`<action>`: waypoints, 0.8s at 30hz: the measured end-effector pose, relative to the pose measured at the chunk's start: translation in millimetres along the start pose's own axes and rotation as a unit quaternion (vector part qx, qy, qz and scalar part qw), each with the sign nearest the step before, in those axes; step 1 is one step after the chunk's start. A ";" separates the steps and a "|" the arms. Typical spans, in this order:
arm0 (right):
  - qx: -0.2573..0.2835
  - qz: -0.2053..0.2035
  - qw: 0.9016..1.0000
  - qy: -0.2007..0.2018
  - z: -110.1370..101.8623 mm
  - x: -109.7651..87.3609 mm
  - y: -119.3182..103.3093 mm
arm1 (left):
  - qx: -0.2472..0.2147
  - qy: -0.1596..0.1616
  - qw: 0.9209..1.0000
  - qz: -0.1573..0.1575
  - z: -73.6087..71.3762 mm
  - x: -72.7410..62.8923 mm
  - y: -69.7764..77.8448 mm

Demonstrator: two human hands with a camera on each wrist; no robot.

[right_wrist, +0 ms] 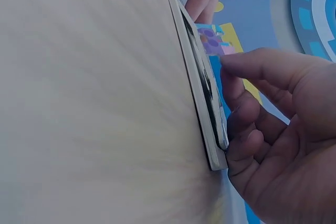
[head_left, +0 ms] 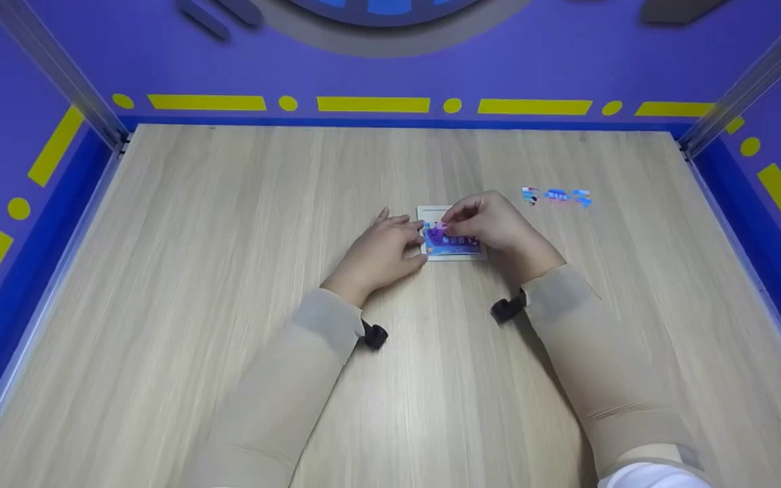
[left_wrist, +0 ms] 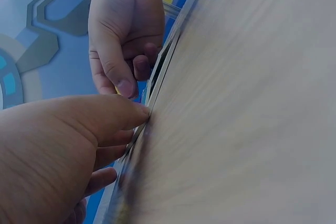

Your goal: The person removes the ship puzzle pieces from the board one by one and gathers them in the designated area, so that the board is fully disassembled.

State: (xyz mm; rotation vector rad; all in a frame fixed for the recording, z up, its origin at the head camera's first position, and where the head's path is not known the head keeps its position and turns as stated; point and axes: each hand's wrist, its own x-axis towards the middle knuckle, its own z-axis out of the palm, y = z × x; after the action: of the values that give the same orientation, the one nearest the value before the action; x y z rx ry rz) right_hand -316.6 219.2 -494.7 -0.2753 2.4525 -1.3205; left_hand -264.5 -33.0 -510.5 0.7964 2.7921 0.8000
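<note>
A small jigsaw puzzle board (head_left: 455,256) with a pale rim lies on the table, its blue and purple picture partly filled in. My right hand (head_left: 492,220) is over its upper right part, pinching a purple and blue puzzle piece (right_wrist: 211,41) between thumb and fingertips. In the right wrist view that piece stands tilted up from the board. At the board's left edge, my left hand (head_left: 384,251) rests with loosely extended fingers touching the rim. The right fingers hide part of the picture in the head view.
Several loose puzzle pieces (head_left: 557,195) lie in a row on the table beyond the right hand. The wooden table (head_left: 228,224) is bounded by purple panels (head_left: 377,74) with yellow markings at the back and sides.
</note>
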 end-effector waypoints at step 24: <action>-0.030 0.023 0.999 -0.013 -0.1 -0.2 -1.4 | 0.012 0.000 1.000 0.008 0.4 1.9 -0.6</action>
State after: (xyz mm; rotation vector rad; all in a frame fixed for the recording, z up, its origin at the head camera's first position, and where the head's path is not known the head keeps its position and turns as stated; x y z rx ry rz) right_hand -316.5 218.6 -493.5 -0.2482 2.4651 -1.2197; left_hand -266.2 -32.3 -511.1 0.8227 2.8033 0.7715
